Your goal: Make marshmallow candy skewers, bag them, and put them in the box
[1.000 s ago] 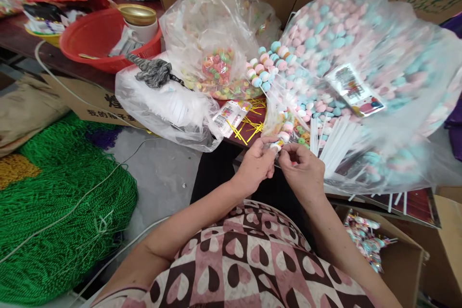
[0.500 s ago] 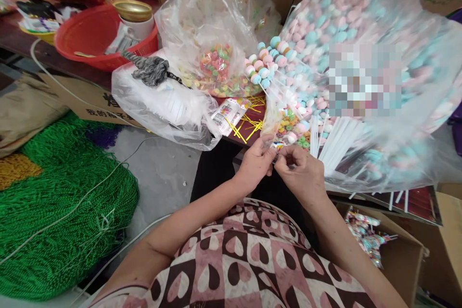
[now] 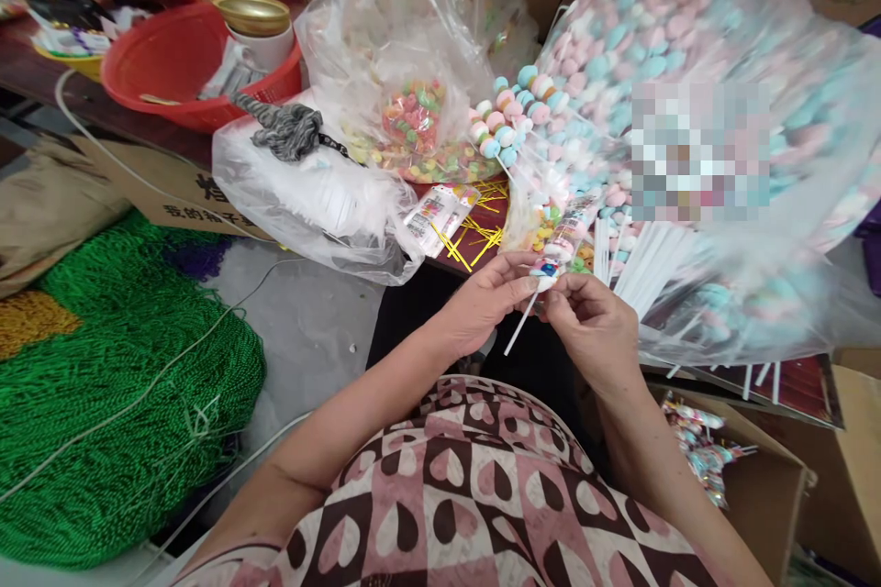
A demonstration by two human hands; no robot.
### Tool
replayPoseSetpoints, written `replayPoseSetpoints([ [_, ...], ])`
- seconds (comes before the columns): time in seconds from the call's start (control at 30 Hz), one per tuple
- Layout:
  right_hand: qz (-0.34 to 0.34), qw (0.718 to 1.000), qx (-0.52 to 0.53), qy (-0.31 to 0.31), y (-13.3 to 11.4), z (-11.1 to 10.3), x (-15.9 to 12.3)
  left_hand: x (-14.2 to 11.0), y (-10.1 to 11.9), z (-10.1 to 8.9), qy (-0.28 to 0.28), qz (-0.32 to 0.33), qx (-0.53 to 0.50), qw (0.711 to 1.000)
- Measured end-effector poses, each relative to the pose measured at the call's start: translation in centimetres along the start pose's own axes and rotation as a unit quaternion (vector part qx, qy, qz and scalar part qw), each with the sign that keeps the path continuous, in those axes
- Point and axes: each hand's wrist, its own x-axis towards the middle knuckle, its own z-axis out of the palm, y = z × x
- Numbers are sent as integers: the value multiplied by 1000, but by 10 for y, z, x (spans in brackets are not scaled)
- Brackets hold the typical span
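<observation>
Between my hands is a marshmallow skewer in a clear printed wrapper point(image 3: 575, 218), its white stick point(image 3: 521, 324) slanting down to the left. My left hand point(image 3: 496, 295) is closed round the skewer's lower end, thumb on top. My right hand point(image 3: 597, 319) pinches at the wrapper's bottom near the stick; whether a tie is in those fingertips is hidden. Just left lie yellow twist ties point(image 3: 472, 238) and a stack of printed wrappers point(image 3: 440, 218). Loose ring candies point(image 3: 549, 231) show behind my fingers. To the right is a bundle of white sticks point(image 3: 647, 271).
A big bag of pastel marshmallows point(image 3: 633, 27) fills the right side. Threaded skewers point(image 3: 506, 121) lie beside the bag of ring candies point(image 3: 413, 115). A red basket point(image 3: 155, 64) stands far left, green bead strings point(image 3: 124, 404) below. Wrapped skewers point(image 3: 708, 454) lie in a carton point(image 3: 763, 486).
The wrapped skewer, mostly hidden before, now shows between my hands with its stick pointing down. My right hand has shifted slightly right and down.
</observation>
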Motion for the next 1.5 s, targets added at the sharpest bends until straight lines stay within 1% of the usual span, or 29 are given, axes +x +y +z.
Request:
replayPoseSetpoints([
  [0.1, -25, 999, -41, 15, 0, 2, 0, -1, -1, 5, 24, 35, 57, 997],
  [0.17, -60, 994, -88, 34, 0, 4, -2, 0, -4, 8, 53, 56, 90, 993],
  [0.23, -100, 985, -133, 45, -1, 8, -5, 1, -8, 8, 82, 60, 102, 990],
  [0.27, -120, 981, -150, 41, -1, 11, -7, 1, -11, 8, 95, 56, 97, 989],
  [0.33, -160, 973, -165, 9, -3, 16, -13, 3, -16, 6, 127, 42, 67, 989],
  [0.4, -192, 969, -154, -36, -6, 18, -18, 4, -18, 4, 151, 33, 38, 987],
  [0.43, -193, 970, -138, -55, -7, 18, -19, 4, -18, 3, 155, 32, 33, 987],
  [0.47, -179, 975, -112, -62, -8, 17, -20, 5, -18, 2, 152, 33, 38, 987],
  [0.5, -151, 984, -78, -55, -9, 15, -19, 5, -18, 2, 145, 35, 53, 987],
  [0.57, -74, 997, -5, -1, -8, 9, -13, 6, -16, 0, 137, 41, 94, 985],
  [0.6, -37, 999, 21, 33, -5, 6, -9, 7, -16, -1, 139, 41, 115, 983],
  [0.63, -7, 998, 33, 58, -1, 4, -5, 8, -16, -2, 142, 39, 132, 980],
  [0.67, 13, 997, 28, 68, 5, 2, 0, 8, -17, -3, 144, 35, 144, 979],
  [0.73, 29, 999, -13, 42, 18, 2, 7, 8, -19, -5, 141, 24, 162, 976],
  [0.8, 24, 998, -50, 17, 32, 4, 11, 5, -22, -7, 135, 18, 200, 970],
  [0.83, 19, 998, -58, 14, 37, 6, 12, 3, -23, -9, 136, 19, 237, 962],
  [0.87, 16, 998, -59, 18, 41, 7, 12, -1, -24, -11, 139, 26, 290, 947],
  [0.9, 16, 998, -54, 25, 43, 8, 11, -4, -24, -12, 143, 37, 352, 924],
  [1.0, 9, 999, -41, 30, 45, 8, 9, -14, -25, -16, 131, 50, 530, 836],
  [1.03, 3, 999, -40, 26, 45, 7, 8, -15, -25, -17, 117, 42, 565, 816],
  [1.07, -5, 999, -42, 19, 43, 6, 8, -16, -26, -18, 102, 27, 580, 808],
  [1.1, -16, 999, -48, 10, 42, 4, 7, -16, -27, -19, 90, 10, 577, 812],
  [1.13, -31, 998, -59, 3, 41, 3, 7, -15, -28, -20, 81, -9, 559, 825],
  [1.2, -69, 993, -94, -5, 39, 0, 7, -11, -30, -21, 73, -41, 499, 863],
  [1.23, -90, 989, -116, -6, 38, -1, 7, -10, -30, -21, 73, -52, 474, 876],
  [1.27, -108, 985, -137, -4, 38, -2, 8, -9, -30, -20, 75, -57, 463, 882],
  [1.33, -134, 976, -172, -1, 38, -3, 9, -8, -27, -16, 81, -50, 478, 873],
  [1.43, -158, 967, -200, 2, 37, -3, 11, -9, -22, -10, 92, -22, 528, 844],
  [1.5, -164, 965, -203, -1, 35, -2, 11, -10, -19, -7, 97, 0, 550, 829],
])
